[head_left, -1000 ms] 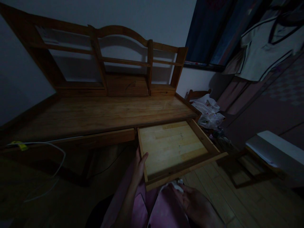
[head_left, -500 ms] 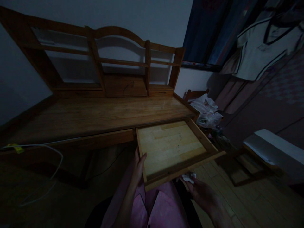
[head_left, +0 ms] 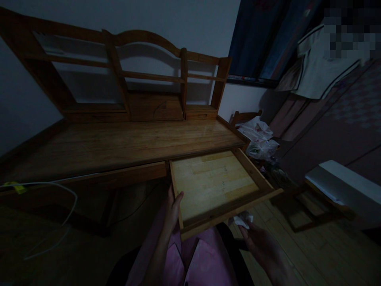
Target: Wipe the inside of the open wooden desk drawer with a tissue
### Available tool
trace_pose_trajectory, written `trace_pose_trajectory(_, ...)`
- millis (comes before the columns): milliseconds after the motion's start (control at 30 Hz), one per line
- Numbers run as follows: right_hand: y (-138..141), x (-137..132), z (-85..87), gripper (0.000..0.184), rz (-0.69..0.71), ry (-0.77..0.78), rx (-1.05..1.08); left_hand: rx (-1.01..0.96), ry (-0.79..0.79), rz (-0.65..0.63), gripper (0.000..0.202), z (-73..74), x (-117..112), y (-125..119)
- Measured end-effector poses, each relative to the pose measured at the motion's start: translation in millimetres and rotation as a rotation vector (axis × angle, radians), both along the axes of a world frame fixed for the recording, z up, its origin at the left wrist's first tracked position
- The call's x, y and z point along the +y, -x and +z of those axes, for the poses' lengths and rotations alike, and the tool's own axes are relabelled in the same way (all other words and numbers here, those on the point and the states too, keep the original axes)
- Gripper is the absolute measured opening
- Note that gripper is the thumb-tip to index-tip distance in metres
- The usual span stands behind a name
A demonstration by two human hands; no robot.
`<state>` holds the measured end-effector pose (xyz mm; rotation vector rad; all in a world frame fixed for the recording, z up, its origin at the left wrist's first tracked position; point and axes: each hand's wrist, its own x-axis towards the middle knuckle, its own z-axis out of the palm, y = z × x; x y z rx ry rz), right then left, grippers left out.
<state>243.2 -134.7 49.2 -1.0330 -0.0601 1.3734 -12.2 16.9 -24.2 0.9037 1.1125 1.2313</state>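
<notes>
A shallow wooden drawer (head_left: 208,182) is pulled out from under the desktop (head_left: 143,139), with a bare pale bottom that bears a few small dark marks. My left hand (head_left: 172,208) grips the drawer's left side wall, thumb over the top edge and fingers outside. Just in front of the drawer's front panel, my right hand (head_left: 258,238) is closed on a crumpled white tissue (head_left: 242,220). The tissue lies against or very near the front panel's lower part; contact is hard to make out in the dim light.
A wooden shelf unit (head_left: 149,75) stands along the desk's back. A second drawer (head_left: 133,174) is shut at the left. A white cable (head_left: 71,194) hangs at the left edge. Plastic bags (head_left: 258,139), a stool (head_left: 309,206) and hanging clothes (head_left: 315,67) are to the right.
My right hand with the tissue has moved a little to the right along the drawer's front. My left hand stays on the drawer's side, and the drawer has not visibly moved.
</notes>
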Motion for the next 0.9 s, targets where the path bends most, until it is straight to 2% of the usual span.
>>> trace_pose_trajectory(433, 0, -6, -2.6, 0.008, -0.049, 0.006, -0.028, -0.025, 0.019, -0.002, 0.075, 3.7, 1, 0)
trace_pose_trajectory(700, 3, -13, 2.5, 0.006, -0.045, 0.018, -0.022, -0.033, 0.001, -0.003, 0.073, 2.2, 0, 0)
trace_pose_trajectory(900, -3, -19, 3.6, 0.009, -0.101, 0.057, -0.087, -0.001, 0.007, 0.000, 0.071, 3.6, 0, 1)
